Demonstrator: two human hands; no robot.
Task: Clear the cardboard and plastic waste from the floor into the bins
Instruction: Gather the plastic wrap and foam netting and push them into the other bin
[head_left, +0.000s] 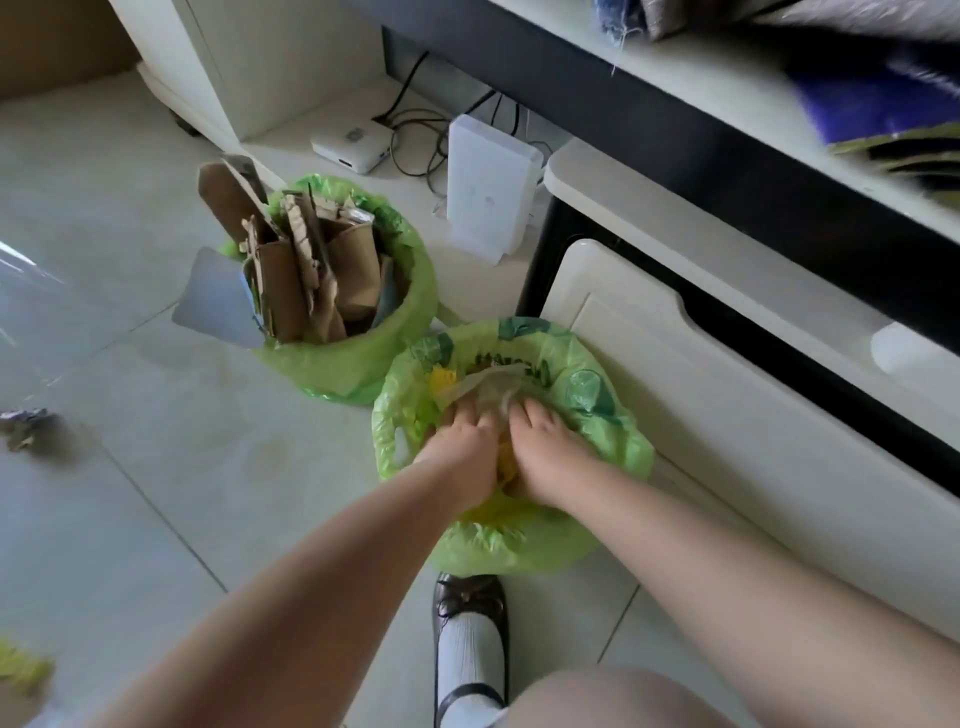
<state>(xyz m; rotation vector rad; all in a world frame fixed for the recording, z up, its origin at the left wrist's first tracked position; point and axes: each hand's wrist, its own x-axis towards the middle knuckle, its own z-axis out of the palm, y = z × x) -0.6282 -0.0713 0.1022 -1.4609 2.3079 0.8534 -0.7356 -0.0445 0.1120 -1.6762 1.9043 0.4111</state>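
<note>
Head view, looking down: both hands are inside the near bin (519, 540), a small can lined with a green bag, standing on the floor tiles beside a white cabinet (727, 395). The left hand (462, 447) and the right hand (545, 452) lie side by side on crumpled plastic waste (493, 387), a pale clear sheet with yellow plastic under it. The fingers of both look bent down into the plastic, pressing it in; whether they grip it or only push cannot be told, as the fingertips are buried.

The plastic is a wad with no clear long axis; one loose flap sticks up and away from the person, toward the bin's far rim.

The far bin (353, 358) holds the cardboard (306, 270), strips standing on end, long axis roughly upright, leaning out to the left over the rim.

Risks, as a judgement: the springy plastic may rise back out once the hands lift; hard pressing could drag the liner's rim down into the can or tip the light bin. The tall cardboard could topple if the far bin is knocked. More scraps (26, 426) lie on the floor at the left, blurred, so the task looks unfinished.
</note>
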